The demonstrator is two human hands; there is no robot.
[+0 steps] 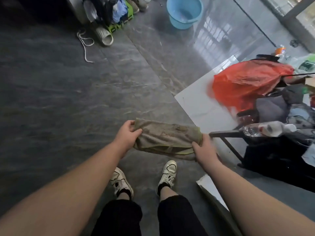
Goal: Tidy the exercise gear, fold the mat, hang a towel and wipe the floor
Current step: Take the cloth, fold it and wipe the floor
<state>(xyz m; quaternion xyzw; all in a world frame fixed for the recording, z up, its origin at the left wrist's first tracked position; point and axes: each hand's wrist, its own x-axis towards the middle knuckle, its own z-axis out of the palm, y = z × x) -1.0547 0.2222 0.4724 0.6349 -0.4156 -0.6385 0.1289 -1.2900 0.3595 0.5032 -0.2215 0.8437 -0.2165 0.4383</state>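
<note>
A dirty grey-brown towel [166,139] with a greenish edge hangs stretched between both hands above the dark floor [59,92]. My left hand [127,133] pinches its left end with thumb and fingers. Its right end is gripped by my right hand [202,149], fingers curled round the bunched cloth. The towel is folded over on itself and sags a little in the middle. My feet in white sneakers stand just below it.
A blue bucket [185,11] stands at the far top. A white slipper [104,35], a cord [84,43] and piled bags lie top left. At right, a white table [201,103] holds a red plastic bag [245,82], plastic bottles [265,128] and clutter.
</note>
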